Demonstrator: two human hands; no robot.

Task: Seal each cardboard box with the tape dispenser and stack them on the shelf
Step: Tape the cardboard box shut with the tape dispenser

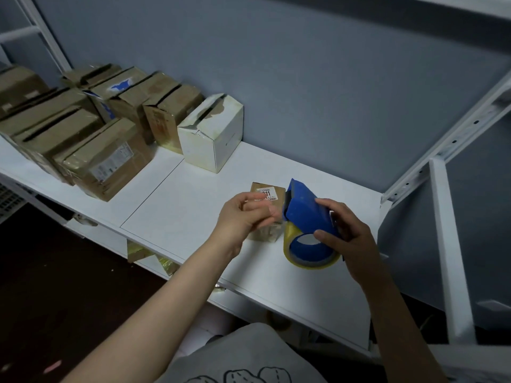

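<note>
Brown cardboard: the small box [272, 192] stands on the white shelf [179, 211], near its front edge, label side up, with its lower half hidden behind the left hand [243, 217]. Just to its right, touching or nearly touching its side, is the blue dispenser [304, 214], tilted with its mouth up against the box and its roll of yellowish tape [309, 257] hanging low over the shelf.

The step in hand looks like the start of a seal on this box: the tape end is being drawn out or set on the cardboard. The next move probably calls for fixing that end firmly to the box, then running the dispenser across the flap seam with steady pressure while the other hand keeps the light box from sliding.

The right hand [348, 233] is clamped on the dispenser, thumb over the top plate and fingers wrapped below near the roll's core, wrist bent inward. The left hand reaches in from the lower left, fingers curled with thumb meeting fingertips right at the dispenser's mouth; whether it pinches the tape end or steadies the box I cannot tell.

Further left along the shelf, against the wall, sit a worn white box [213, 134] and a crowd of brown boxes [105, 158].
</note>
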